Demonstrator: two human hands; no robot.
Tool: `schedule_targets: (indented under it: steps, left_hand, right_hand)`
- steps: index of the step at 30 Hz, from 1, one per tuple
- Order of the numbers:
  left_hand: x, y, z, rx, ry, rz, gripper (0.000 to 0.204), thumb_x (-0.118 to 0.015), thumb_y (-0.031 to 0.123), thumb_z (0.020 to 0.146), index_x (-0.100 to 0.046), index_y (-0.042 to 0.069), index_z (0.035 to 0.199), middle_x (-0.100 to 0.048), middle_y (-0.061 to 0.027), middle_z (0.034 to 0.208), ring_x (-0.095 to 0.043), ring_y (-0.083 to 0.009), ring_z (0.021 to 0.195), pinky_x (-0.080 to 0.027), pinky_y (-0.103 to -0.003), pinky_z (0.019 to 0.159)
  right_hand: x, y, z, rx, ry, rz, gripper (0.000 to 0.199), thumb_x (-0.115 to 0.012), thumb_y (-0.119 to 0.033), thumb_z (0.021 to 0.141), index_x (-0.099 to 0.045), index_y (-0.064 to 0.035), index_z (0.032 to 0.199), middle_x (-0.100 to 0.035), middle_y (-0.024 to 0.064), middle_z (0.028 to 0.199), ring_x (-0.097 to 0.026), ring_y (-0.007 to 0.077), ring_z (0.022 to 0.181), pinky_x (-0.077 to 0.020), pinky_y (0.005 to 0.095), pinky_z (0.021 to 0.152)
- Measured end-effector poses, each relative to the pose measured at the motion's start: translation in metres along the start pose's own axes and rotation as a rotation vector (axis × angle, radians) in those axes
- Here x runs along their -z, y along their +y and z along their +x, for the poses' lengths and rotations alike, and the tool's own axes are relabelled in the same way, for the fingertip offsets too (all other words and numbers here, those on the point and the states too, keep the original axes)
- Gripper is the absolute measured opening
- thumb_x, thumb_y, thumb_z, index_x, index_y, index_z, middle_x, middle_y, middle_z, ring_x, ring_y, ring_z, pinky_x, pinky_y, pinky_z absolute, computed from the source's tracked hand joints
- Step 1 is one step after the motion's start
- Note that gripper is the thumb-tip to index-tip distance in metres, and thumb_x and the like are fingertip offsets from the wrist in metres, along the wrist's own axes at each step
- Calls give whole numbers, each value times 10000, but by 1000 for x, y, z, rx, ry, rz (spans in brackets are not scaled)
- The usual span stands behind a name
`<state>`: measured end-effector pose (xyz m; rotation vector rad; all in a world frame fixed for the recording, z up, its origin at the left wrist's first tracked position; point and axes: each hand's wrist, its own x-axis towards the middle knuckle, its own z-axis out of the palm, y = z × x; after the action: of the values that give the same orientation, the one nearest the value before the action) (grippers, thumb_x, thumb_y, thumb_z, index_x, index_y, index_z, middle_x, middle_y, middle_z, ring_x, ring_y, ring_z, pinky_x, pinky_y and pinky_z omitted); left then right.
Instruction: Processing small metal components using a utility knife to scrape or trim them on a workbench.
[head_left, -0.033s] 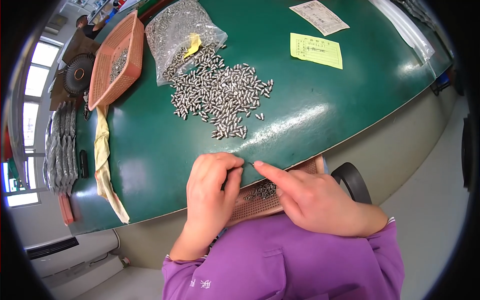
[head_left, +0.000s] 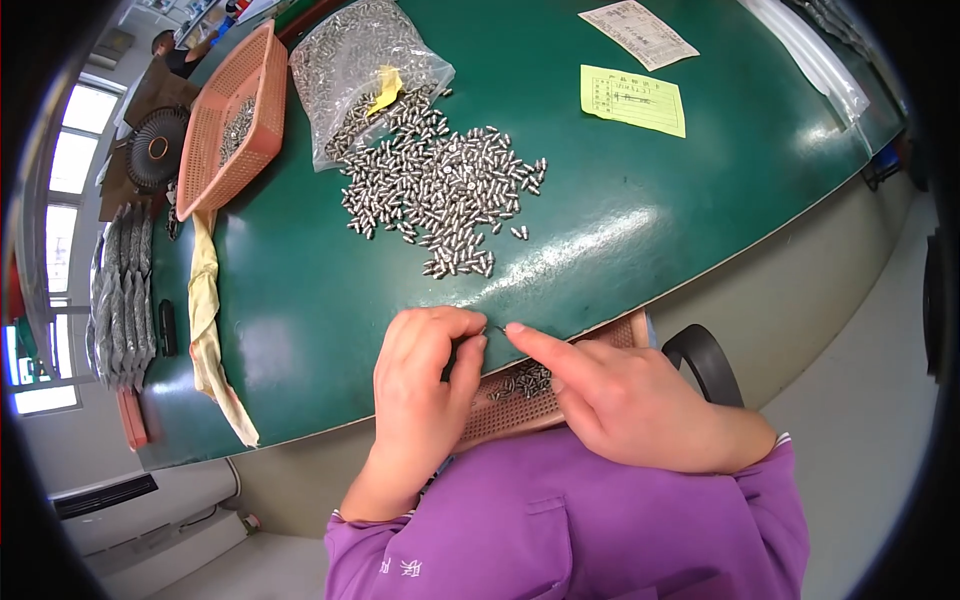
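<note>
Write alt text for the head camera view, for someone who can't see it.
A person's left hand and right hand, index fingers nearly meeting, are at the near edge of a green table. Beyond them, small silvery metal pieces lie heaped by a clear plastic bag; a pink basket of small pieces sits below the table edge, partly hidden.
</note>
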<state>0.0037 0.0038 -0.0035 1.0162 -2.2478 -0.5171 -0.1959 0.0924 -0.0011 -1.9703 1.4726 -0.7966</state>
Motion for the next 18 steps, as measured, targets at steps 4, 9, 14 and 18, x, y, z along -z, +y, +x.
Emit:
schedule_targets:
  steps: [4,9,14,18]
  left_hand:
    - [-4,0,-6,150,18,-116,373,-751,-80,770,-626,24,1105,-682,-71,893,-641,-242,815,-528,-360,753]
    - [-7,-4,-9,184,40,-167,440,-755,-86,769,-604,17,1169,-679,-55,851,-640,-214,795,-530,-343,743]
    - [-7,-4,-9,206,48,-192,423,-758,-85,770,-609,20,1152,-682,-51,837,-639,-213,789,-531,-339,743]
    - [-7,-5,-8,211,44,-202,378,-759,-81,775,-619,24,1110,-688,-58,844,-649,-214,785,-536,-334,734]
  right_hand:
    - [1,-8,2,-81,-58,0,624,-615,-2,872,-510,-105,1478,-685,124,967,-689,293,812,-559,407,758]
    - [-1,-8,2,-88,-77,15,639,-618,7,862,-499,-86,1483,-675,136,1007,-682,304,870,-560,401,784]
    - [0,-8,4,-96,-106,58,635,-620,-1,862,-503,-85,1480,-668,122,1023,-664,282,906,-509,437,911]
    - [5,-6,10,-23,-90,-4,596,-612,-36,881,-496,-48,1466,-667,169,967,-670,325,823,-486,487,832]
